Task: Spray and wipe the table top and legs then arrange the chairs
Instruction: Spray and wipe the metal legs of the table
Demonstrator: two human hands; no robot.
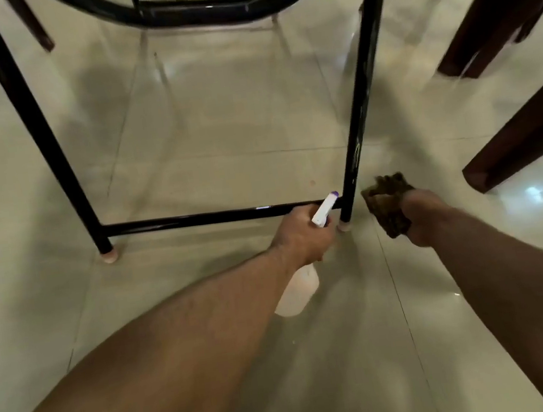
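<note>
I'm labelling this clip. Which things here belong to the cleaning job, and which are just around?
In the job: spray bottle, held by left hand; brown cloth, held by right hand; black table leg; wooden chair legs.
Just around: tiled floor only.

Floor's all big glossy pale tiles with thin grout lines, soft shadows across them. A bright patch of light glare bounces off the tile on the right. Dark brown wooden chair legs stand over there too.

White spray bottle tilts toward black table leg, brown cloth just beside.
</note>
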